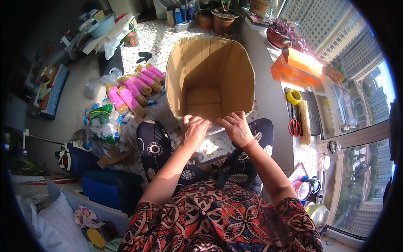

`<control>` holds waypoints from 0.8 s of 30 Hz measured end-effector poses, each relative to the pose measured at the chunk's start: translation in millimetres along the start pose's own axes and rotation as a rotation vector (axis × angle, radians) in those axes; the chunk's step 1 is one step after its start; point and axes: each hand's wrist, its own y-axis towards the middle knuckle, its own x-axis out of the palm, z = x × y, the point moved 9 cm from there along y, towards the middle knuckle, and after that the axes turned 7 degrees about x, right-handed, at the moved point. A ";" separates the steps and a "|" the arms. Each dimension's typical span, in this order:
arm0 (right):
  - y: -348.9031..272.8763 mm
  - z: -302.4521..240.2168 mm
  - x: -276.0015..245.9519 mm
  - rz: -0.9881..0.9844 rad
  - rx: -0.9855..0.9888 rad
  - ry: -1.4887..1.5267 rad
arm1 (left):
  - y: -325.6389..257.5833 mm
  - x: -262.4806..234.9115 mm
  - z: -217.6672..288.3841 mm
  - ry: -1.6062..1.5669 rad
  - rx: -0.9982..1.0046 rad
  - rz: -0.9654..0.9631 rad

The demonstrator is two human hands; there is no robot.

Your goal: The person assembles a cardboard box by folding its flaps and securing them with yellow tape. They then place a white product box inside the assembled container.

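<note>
Both the left hand and right hand grip the near rim of the open cardboard box standing on the floor before the knees. Pink-wrapped bundles lie just left of it; red scissors and yellow tape roll sit on the windowsill to the right.

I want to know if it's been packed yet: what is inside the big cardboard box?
The cardboard box shows only bare walls and floor flaps. Its near bottom edge is hidden behind the left hand and right hand on the near rim.

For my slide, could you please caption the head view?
Both hands, left and right, rest on an open cardboard box's near rim.
</note>
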 end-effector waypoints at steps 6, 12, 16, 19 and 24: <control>5.8 5.6 14.4 -0.014 0.014 0.007 | -2.1 8.0 -7.5 0.059 -0.047 -0.051; 6.1 4.1 5.6 -0.134 0.075 0.057 | -0.7 -13.2 -4.8 -0.073 -0.001 -0.118; 6.5 -11.6 -15.9 0.046 0.130 -0.016 | -18.6 -98.6 -50.5 -0.075 -0.200 0.339; 10.2 -39.1 -11.2 0.092 0.096 0.084 | -38.1 -129.1 -74.0 0.028 -0.281 0.470; 17.7 -86.3 13.4 0.171 0.035 0.116 | -31.8 -85.6 -46.1 0.074 0.080 0.186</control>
